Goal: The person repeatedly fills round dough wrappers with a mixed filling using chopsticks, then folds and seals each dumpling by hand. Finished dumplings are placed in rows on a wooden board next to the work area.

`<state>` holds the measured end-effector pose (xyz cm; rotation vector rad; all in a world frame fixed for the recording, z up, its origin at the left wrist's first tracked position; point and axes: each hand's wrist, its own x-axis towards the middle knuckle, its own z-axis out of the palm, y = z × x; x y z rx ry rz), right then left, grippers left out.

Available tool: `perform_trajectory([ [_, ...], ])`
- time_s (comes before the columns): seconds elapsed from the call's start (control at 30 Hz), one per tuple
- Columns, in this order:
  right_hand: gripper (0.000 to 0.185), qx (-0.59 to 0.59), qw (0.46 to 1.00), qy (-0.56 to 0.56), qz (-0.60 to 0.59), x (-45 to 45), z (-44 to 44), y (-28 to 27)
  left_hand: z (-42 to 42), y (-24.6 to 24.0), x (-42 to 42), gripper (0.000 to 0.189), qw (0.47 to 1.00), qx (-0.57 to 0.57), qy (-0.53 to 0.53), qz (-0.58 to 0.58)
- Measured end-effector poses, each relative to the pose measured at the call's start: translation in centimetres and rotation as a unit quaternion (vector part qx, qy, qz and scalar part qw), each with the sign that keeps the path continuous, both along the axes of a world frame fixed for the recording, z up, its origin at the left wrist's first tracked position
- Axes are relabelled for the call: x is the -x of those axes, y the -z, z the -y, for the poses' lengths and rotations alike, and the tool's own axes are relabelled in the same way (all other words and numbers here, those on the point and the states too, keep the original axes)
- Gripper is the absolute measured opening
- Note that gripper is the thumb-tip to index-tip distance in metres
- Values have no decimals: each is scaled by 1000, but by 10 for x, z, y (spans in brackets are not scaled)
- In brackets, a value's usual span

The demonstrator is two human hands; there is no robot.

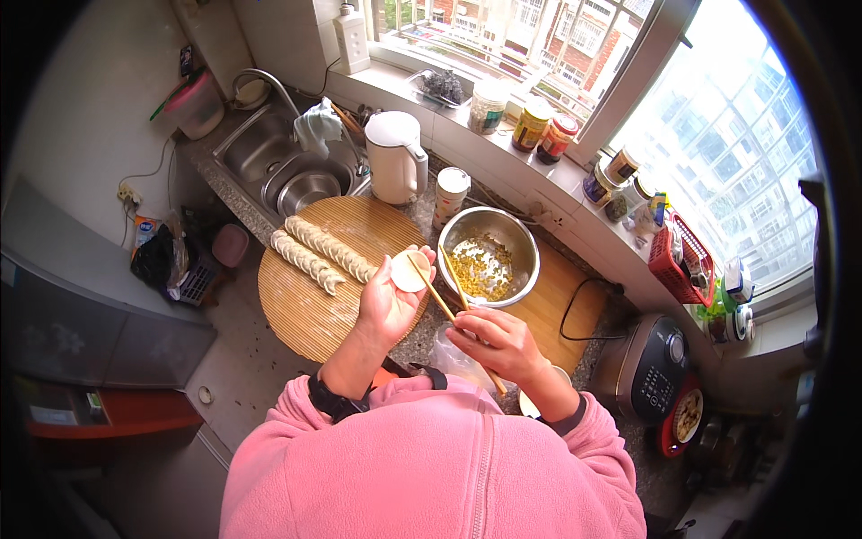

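A round dumpling wrapper (409, 271) lies on the palm and fingers of my left hand (390, 300). My right hand (502, 343) grips a pair of wooden chopsticks (441, 302); the tip of one reaches over the wrapper, the other points up by the bowl's near side. Right of the wrapper stands a steel bowl (532, 269) with crumbly yellow-green filling (481, 269), spread thin in places. Two rows of folded dumplings (306, 259) rest on a round, ridged straw-coloured board (303, 323), left of my left hand.
A white electric jug (394, 158) and a lidded cup (450, 195) stand behind the board. Beyond them is a double steel sink (259, 145). To the right are a wooden board (555, 303), a black cable and a rice cooker (646, 367). Jars line the windowsill.
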<state>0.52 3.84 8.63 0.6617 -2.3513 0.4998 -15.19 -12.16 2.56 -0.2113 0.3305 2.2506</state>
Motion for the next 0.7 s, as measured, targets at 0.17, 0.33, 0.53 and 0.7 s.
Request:
perform_trajectory([
  [0.17,24,-16,1000,5,11,-3,1,5,-1,0,-2,52,1000,4,5,8],
  [0.33,25,79,995,49,24,-56,-12,5,-13,6,3,51,999,-7,34,-5],
  [0.53,7,604,716,350,-7,-199,-51,73,-56,37,-33,53,982,-1,191,-15],
  [0.7,20,754,493,428,65,-298,-31,174,-91,73,-103,60,921,39,388,-3],
])
